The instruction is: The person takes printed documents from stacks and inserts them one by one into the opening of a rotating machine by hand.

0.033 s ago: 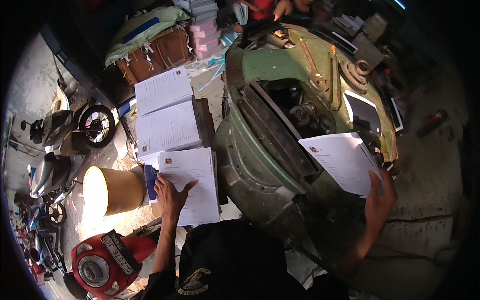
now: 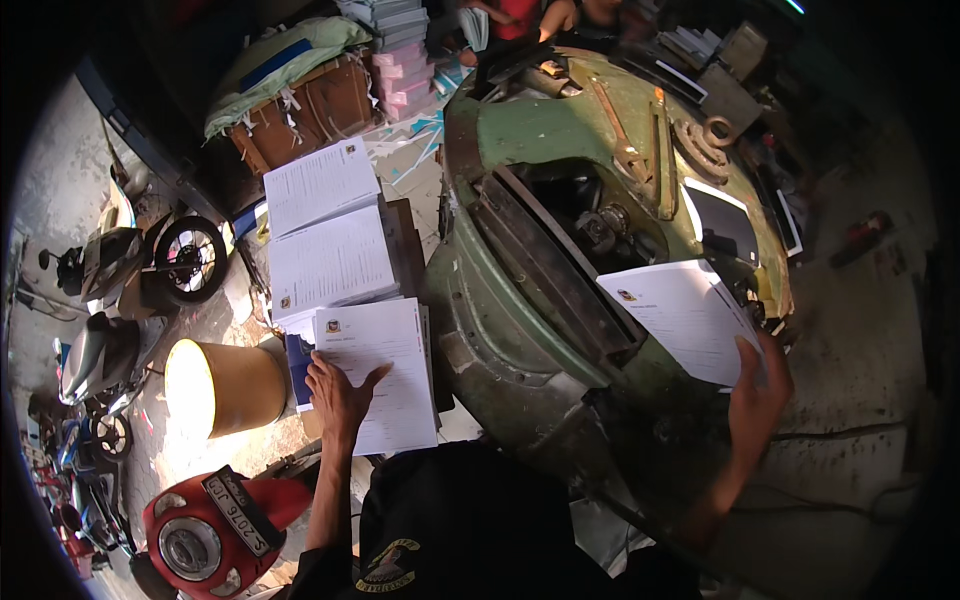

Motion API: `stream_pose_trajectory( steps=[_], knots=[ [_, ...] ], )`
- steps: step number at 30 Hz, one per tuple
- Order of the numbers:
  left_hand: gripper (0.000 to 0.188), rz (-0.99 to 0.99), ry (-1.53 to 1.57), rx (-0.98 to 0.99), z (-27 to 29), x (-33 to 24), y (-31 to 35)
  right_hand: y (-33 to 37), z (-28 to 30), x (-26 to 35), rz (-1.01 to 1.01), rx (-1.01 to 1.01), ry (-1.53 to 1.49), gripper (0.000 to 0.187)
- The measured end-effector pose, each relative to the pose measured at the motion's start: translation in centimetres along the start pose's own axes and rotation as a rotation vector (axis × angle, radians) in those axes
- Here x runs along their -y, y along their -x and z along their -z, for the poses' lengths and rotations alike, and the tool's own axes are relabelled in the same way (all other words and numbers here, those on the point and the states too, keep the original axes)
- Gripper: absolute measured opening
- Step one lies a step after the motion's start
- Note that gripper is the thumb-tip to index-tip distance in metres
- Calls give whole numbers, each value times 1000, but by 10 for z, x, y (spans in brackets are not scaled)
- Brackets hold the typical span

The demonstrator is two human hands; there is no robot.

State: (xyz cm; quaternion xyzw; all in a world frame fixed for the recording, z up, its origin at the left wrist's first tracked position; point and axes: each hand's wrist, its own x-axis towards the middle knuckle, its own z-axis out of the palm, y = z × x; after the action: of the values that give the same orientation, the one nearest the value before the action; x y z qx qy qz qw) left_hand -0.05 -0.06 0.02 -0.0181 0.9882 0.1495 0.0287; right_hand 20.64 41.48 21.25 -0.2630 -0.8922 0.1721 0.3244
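Observation:
My left hand [image 2: 341,395] lies on a stack of printed white sheets [image 2: 385,345], its thumb spread away from the fingers. The fingertips rest near the stack's left edge, beside a dark blue piece [image 2: 300,362] partly under the sheets. Over the machine's near right side, my right hand [image 2: 760,375] grips a thin sheaf of printed paper [image 2: 670,315] by its right edge, fingers partly hidden behind it. Farther from me, two more stacks of printed sheets, a middle one [image 2: 330,255] and a far one [image 2: 320,185], sit in line with the one under my left hand.
A large green metal machine [image 2: 540,130] fills the middle, with a wrench [image 2: 622,130] and a dark tablet-like panel [image 2: 722,225] on top. A yellow bucket [image 2: 225,385], a red motorcycle front [image 2: 205,530] and parked motorcycles [image 2: 105,350] stand left. People's hands show at the far edge.

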Motion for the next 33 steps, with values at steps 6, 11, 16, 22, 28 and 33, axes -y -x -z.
stream_pose_trajectory(
  steps=[6,11,16,22,28,33],
  knots=[
    [125,-57,-20,-43,-3,-1,-3,-19,-3,-7,118,-89,122,18],
    [121,-58,-25,-43,2,-7,1,-28,-14,3,103,-72,145,19],
    [121,25,1,160,13,-26,2,-35,-29,1,112,16,150,20],
    [118,-86,114,-37,-9,-11,2,-37,-41,0,39,52,71,19],
    [113,-153,126,-229,-8,-13,7,-32,-39,-4,58,103,140,19],
    [112,-137,64,-255,-7,-19,5,-24,-34,-19,140,151,206,14]
  ],
)
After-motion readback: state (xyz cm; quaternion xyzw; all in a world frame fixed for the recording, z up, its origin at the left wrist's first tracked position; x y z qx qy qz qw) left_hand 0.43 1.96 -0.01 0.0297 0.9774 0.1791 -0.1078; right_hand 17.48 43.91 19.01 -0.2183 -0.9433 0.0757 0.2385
